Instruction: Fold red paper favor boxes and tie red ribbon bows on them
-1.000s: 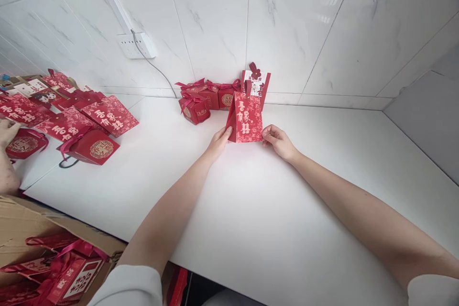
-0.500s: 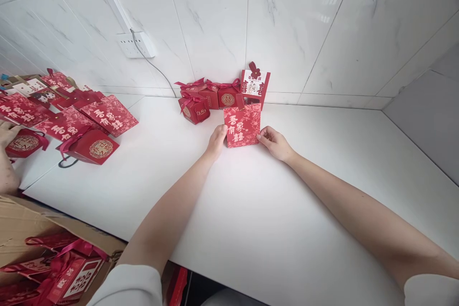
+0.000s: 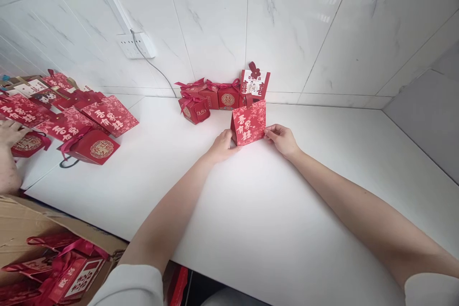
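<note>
A red gift box [image 3: 249, 123] with a pink floral print and pale characters stands upright on the white table, its top ending in a small ribbon loop. Its left side opening is turned partly toward me. My left hand [image 3: 221, 146] grips the lower left edge, thumb in front, with some fingers hidden behind the box. On the other side, my right hand [image 3: 283, 139] pinches the lower right edge. Right behind it leans a white-and-red box [image 3: 255, 83] with a printed couple and a flower on top. Small ribboned red boxes [image 3: 228, 97] are grouped to its left.
Many red gift boxes [image 3: 116, 117] crowd the table's left end, where another person's hand [image 3: 10, 135] touches one. A cardboard carton [image 3: 21, 222] with more red boxes stands at the lower left. Behind the table [image 3: 287, 229] is a tiled wall with a socket [image 3: 136, 45] and cable.
Between my hands, the floral gift box has shifted slightly right and turned, so its left side opening shows more. Both hands have moved a little to the right with it.
</note>
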Demonstrator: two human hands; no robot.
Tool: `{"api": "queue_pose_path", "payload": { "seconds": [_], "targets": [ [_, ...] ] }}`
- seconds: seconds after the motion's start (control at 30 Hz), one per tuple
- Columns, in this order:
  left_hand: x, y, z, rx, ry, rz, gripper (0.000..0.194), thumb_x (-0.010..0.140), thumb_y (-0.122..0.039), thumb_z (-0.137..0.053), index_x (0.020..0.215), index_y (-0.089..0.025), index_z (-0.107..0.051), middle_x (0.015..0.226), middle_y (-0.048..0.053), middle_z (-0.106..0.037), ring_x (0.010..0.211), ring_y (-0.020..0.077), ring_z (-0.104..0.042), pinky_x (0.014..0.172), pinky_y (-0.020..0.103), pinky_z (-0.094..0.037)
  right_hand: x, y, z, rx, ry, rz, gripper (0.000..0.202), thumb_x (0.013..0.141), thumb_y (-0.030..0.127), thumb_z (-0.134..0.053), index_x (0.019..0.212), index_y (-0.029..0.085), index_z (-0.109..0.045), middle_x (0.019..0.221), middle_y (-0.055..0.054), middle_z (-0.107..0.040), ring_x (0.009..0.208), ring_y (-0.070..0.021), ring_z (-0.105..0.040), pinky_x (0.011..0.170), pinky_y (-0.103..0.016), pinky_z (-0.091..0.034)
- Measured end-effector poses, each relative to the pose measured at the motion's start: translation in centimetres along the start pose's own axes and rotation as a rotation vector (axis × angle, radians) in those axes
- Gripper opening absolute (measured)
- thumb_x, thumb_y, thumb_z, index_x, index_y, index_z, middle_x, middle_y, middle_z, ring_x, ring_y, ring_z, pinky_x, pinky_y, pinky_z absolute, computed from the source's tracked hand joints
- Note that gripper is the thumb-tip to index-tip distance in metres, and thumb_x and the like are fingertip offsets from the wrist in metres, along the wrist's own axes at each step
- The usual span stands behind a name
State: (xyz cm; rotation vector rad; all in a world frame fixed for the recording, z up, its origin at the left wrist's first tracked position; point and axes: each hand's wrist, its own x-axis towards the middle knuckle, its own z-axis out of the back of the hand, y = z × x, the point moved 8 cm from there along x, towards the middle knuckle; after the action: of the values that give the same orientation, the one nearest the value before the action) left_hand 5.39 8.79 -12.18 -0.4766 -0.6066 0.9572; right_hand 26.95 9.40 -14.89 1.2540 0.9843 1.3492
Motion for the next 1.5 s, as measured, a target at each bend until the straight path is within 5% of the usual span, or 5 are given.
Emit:
{"api": "queue_pose_path", "payload": {
  "seconds": [0.17, 0.4, 0.9, 1.33, 1.5],
  "targets": [
    [-0.2, -0.8, -0.1, 0.178, 0.01, -0.023, 0.04, 0.086, -0.047, -0.055, 0.111, -0.016, -0.054, 0.116, 0.015, -0.057, 0.111, 0.0312, -0.054, 0.097, 0.046, -0.042, -0.3, 0.8, 0.5, -0.044, -0.036, 0.022, 0.037, 0.081, 0.057, -0.061, 0.082, 0.02, -0.058, 0.074, -0.003, -0.063, 0.066, -0.0164, -0.06, 0.062, -0.031, -0.049],
    [-0.3, -0.8, 1.1, -0.247, -0.075, 0.07, 0.041, 0.096, -0.052, -0.033, 0.102, -0.018, -0.056, 0.1, 0.006, -0.064, 0.093, 0.0194, -0.059, 0.085, 0.03, -0.045, -1.6, 2.6, -0.6, -0.169, 0.051, 0.103, 0.044, 0.088, 0.062, -0.05, 0.069, 0.022, -0.048, 0.061, 0.002, -0.055, 0.061, -0.0149, -0.052, 0.065, -0.03, -0.041],
    [-0.5, -0.3, 1.3, -0.243, -0.114, 0.102, 0.039, 0.095, -0.053, -0.036, 0.086, -0.019, -0.053, 0.084, 0.004, -0.06, 0.08, 0.018, -0.055, 0.076, 0.03, -0.042, -1.5, 2.6, -2.1, -0.129, 0.32, 0.134, 0.047, 0.093, 0.064, -0.038, 0.069, 0.023, -0.04, 0.059, 0.003, -0.043, 0.057, -0.014, -0.045, 0.06, -0.029, -0.039],
    [-0.8, -1.3, 1.1, -0.118, -0.092, 0.017, 0.052, 0.085, -0.055, -0.056, 0.123, -0.019, -0.051, 0.122, 0.012, -0.057, 0.109, 0.0256, -0.058, 0.093, 0.037, -0.047, -2.7, 5.2, -1.2, -0.575, 0.101, 0.346, 0.051, 0.075, 0.069, -0.061, 0.072, 0.023, -0.04, 0.069, 0.0, -0.053, 0.061, -0.0162, -0.047, 0.058, -0.029, -0.034],
    [-0.7, -1.0, 1.1, -0.391, -0.123, 0.125, 0.059, 0.094, -0.061, -0.029, 0.119, -0.017, -0.06, 0.119, 0.011, -0.066, 0.113, 0.0255, -0.06, 0.096, 0.038, -0.047, -4.5, 7.0, -2.4, -0.82, 0.054, 0.529, 0.055, 0.072, 0.076, -0.058, 0.083, 0.023, -0.048, 0.082, -0.008, -0.063, 0.073, -0.0233, -0.058, 0.063, -0.032, -0.038]
  ]
}}
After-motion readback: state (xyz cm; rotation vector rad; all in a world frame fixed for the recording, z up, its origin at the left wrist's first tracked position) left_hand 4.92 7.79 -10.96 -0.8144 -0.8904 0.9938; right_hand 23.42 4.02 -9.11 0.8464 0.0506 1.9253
